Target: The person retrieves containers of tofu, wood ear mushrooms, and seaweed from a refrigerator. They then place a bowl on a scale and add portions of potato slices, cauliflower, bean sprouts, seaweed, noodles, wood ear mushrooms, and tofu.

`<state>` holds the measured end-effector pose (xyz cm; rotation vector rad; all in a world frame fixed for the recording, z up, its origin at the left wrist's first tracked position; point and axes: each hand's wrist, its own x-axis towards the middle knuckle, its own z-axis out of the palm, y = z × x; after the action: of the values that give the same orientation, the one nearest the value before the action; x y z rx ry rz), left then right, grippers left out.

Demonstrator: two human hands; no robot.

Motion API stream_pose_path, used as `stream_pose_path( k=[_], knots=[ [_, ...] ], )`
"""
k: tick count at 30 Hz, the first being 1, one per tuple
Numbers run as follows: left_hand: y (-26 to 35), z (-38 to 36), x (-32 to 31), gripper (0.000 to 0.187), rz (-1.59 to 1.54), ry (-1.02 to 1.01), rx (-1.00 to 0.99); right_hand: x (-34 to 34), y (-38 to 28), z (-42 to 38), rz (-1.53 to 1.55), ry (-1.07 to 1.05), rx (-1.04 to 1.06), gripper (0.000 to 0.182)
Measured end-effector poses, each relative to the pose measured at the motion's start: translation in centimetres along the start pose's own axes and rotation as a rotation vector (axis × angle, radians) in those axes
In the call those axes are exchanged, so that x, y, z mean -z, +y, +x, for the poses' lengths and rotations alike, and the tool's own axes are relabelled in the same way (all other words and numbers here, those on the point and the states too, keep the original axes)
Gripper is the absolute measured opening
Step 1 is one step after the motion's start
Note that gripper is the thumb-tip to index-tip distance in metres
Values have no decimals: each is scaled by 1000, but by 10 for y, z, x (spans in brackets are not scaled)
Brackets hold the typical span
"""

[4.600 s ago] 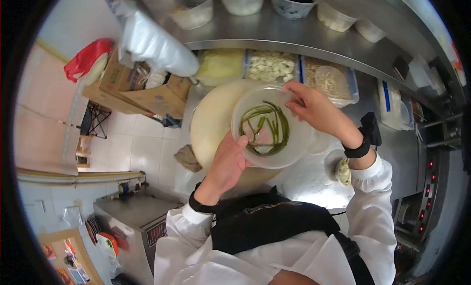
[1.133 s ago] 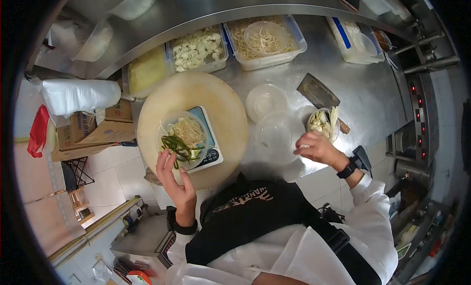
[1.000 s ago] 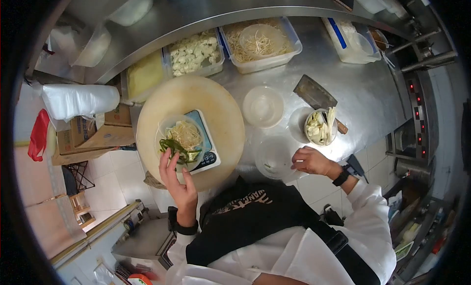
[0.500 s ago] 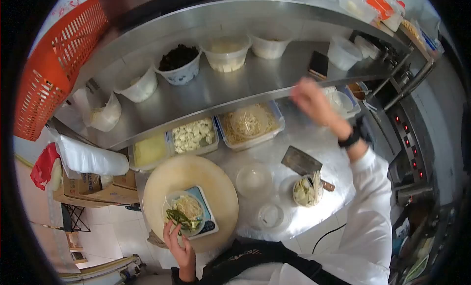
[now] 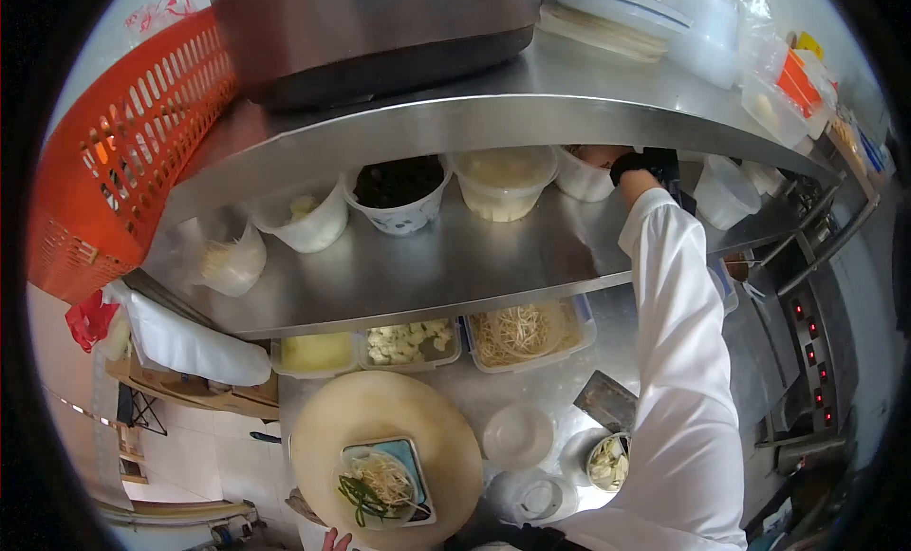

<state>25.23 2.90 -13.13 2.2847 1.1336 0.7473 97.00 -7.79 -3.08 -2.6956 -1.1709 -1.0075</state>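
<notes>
Right hand (image 5: 598, 156): risen from counter into shelf tub (image 5: 584, 174), grip hidden | left hand (image 5: 334, 541): still by bowl (image 5: 378, 489), grip unclear | next ingredient pending

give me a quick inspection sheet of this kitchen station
surface: steel counter under a steel shelf
job's things: clear bowl of sprouts and green strips on scale, on round board
clutter: cleaver, empty bowl, trays of sprouts
grippers: right hand reaches into a shelf tub, grip hidden; left hand fingertips only, near the bowl
cables: nothing seen
surroundings: orange crate, stove lights
</notes>
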Motion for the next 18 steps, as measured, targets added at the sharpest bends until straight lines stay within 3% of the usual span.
stream_pose_path(
  k=[8,18],
  knots=[
    [15,11,-10,24,-5,-116,49,18,73,0,37,198,-367,35],
    [16,7,-14,26,-81,-84,16,18,85,-9,75,153,-385,30]
  ],
)
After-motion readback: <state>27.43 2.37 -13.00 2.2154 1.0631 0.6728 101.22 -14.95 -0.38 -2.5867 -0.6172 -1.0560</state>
